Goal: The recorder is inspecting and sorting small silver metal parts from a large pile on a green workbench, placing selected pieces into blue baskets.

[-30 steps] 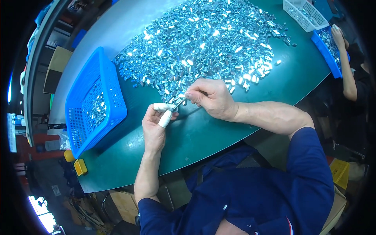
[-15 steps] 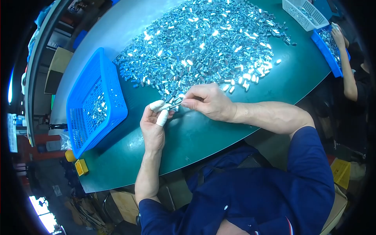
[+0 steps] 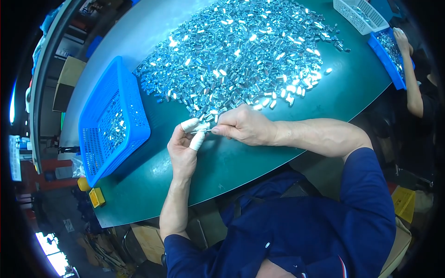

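White finger covers sit on the thumb and index finger of my left hand [image 3: 183,150], which is closed on a small shiny metal piece [image 3: 203,125]. My right hand [image 3: 248,126] pinches a thin, rod-like tool [image 3: 207,130] between thumb and index finger. Its tip reaches the piece at my left fingertips; whether it goes inside cannot be made out. Just beyond both hands spreads a large heap of small silvery metal pieces [image 3: 241,60] on the green table [image 3: 232,169].
To the left stands a blue perforated basket [image 3: 138,118] with some metal pieces inside. A small yellow box [image 3: 96,198] is by the table's left edge. At the far right are a white basket [image 3: 371,25], a blue bin [image 3: 398,83] and another person's arm [image 3: 414,95].
My left hand has turned slightly and shifted a little right. The right hand has lowered a bit, and the rod now lies flatter across the left fingertips. The other person's hand moved slightly.
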The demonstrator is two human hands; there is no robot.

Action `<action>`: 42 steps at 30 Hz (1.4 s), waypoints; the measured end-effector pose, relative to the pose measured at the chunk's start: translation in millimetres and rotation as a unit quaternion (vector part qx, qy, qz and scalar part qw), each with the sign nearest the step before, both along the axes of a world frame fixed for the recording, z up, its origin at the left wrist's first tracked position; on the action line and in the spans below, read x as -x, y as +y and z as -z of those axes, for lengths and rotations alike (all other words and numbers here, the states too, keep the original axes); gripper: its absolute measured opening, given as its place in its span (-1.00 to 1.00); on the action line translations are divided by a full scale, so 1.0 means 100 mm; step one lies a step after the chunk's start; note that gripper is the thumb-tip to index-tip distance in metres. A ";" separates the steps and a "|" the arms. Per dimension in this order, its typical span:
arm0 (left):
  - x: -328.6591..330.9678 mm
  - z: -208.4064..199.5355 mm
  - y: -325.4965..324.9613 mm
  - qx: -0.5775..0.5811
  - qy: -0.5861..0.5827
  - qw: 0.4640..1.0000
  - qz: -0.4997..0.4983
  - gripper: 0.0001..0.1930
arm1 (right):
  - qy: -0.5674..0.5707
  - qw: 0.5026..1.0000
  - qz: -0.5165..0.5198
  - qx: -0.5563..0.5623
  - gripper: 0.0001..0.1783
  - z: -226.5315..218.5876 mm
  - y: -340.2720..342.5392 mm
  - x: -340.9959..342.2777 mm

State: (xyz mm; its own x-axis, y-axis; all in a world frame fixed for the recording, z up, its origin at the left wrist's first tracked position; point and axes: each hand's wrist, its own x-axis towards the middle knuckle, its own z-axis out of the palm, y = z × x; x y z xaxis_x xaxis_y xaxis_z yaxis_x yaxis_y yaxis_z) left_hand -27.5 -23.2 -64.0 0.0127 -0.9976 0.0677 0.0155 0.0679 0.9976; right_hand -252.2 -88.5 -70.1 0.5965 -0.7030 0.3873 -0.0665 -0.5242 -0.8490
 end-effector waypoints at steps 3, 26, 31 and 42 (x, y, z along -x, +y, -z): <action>-0.05 -0.08 0.01 0.021 -0.026 0.999 -0.013 -0.64 | -0.033 0.999 0.011 0.006 -0.73 0.02 0.02 -0.05; -0.09 -0.22 -0.18 0.134 -0.529 0.838 -0.019 -0.76 | -0.081 0.986 0.059 -0.130 -0.73 -0.10 -0.02 0.02; -0.17 -0.27 -0.09 0.125 -0.554 0.823 -0.003 -0.74 | -0.071 0.987 0.054 -0.131 -0.73 -0.11 -0.02 0.02; -0.27 -0.32 -0.05 -0.013 -0.416 0.909 -0.035 -0.79 | -0.040 0.996 0.047 -0.059 -0.76 -0.04 -0.03 -0.02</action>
State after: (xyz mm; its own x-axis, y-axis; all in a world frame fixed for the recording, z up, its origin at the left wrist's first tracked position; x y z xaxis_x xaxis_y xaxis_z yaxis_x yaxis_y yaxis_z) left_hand -0.5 -27.9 -32.3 0.0311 -0.9978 0.0591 -0.7484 0.0160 0.6631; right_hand -250.5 -91.5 -66.0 0.4962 -0.7980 0.3422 -0.0412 -0.4153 -0.9087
